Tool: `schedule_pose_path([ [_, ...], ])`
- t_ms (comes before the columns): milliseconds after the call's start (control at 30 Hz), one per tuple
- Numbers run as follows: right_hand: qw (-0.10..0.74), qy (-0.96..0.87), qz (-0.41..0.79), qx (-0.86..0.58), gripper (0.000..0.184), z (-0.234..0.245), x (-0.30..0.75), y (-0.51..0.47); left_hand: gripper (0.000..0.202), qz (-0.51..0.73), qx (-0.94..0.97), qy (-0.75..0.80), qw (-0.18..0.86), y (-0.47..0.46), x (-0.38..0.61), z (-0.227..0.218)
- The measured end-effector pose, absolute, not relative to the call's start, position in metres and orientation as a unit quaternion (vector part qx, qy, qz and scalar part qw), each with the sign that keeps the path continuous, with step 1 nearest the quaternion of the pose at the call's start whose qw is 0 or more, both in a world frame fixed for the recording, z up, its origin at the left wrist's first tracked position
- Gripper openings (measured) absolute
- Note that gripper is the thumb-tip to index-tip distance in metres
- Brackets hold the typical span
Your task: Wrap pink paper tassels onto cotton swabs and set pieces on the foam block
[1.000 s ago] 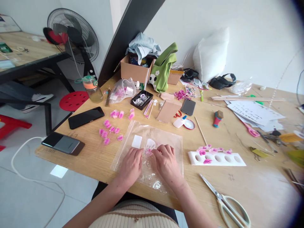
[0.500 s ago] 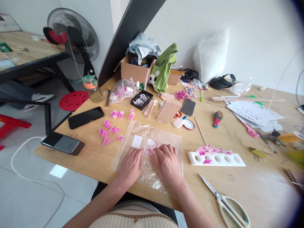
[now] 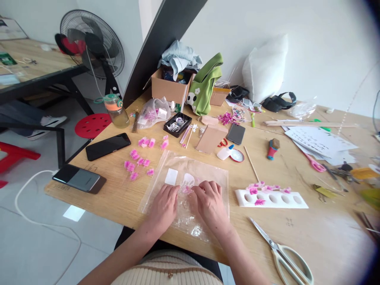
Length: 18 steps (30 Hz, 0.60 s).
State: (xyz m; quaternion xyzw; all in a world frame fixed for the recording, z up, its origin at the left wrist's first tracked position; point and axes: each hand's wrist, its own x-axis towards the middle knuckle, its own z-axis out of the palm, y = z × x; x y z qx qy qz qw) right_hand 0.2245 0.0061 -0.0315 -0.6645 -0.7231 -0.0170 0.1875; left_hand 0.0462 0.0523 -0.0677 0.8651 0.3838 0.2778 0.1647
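Observation:
My left hand (image 3: pixel 164 206) and my right hand (image 3: pixel 209 202) rest side by side on a clear plastic bag (image 3: pixel 190 168) spread flat on the wooden table (image 3: pixel 311 233). Their fingertips pinch together on a small pink piece (image 3: pixel 186 190) between them. Just beyond the fingers lie a white square (image 3: pixel 171 176) and a white petal shape (image 3: pixel 188 180) on the bag. Several small pink pieces (image 3: pixel 139 161) are scattered to the left of the bag.
A white moulded tray (image 3: pixel 271 198) with pink petals lies to the right, scissors (image 3: pixel 282 252) nearer the front edge. Two phones (image 3: pixel 108 146) (image 3: pixel 78 179) lie at the left. Boxes, a green bag (image 3: pixel 204 85), a bottle (image 3: pixel 115 111), papers and pink scissors (image 3: pixel 314 163) crowd the back.
Both hands stay on the bag; my right fingers have shifted slightly around the pink piece. Nothing else has moved.

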Motion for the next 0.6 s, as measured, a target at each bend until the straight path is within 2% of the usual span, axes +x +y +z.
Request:
schedule_pose_path([
  [600,0.188,-0.735,0.002,-0.651,0.024,-0.0309,0.2264,0.0002,0.031,0.279,0.864,0.388,0.16,0.0517,0.0461,-0.0667],
])
